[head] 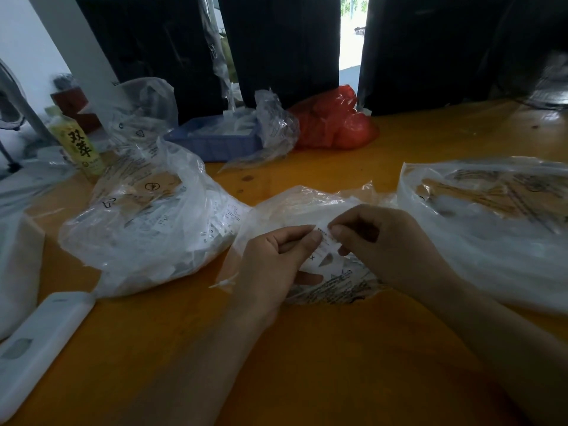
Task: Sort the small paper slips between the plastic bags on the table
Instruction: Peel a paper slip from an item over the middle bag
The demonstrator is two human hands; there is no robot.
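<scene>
- The desk (307, 348), an orange top, carries everything; the middle plastic bag (307, 207) is the landmark below.
- A right bag (491, 226) lies just to the right of the middle bag, nearly touching it, and looks mostly flat.
- A left bag (144, 222), full of printed slips, sits just left of the middle bag.
- The left hand (276, 259) and right hand (384, 241) meet over the middle bag, each pinching one paper slip (322, 250) with thumb and curled fingers.
- That slip is held just above the middle bag's near half, its print facing up.
- To do this step well, I judge: peel only one slip free, read its marking, then carry it clear of the bag mouth before choosing left or right.
</scene>
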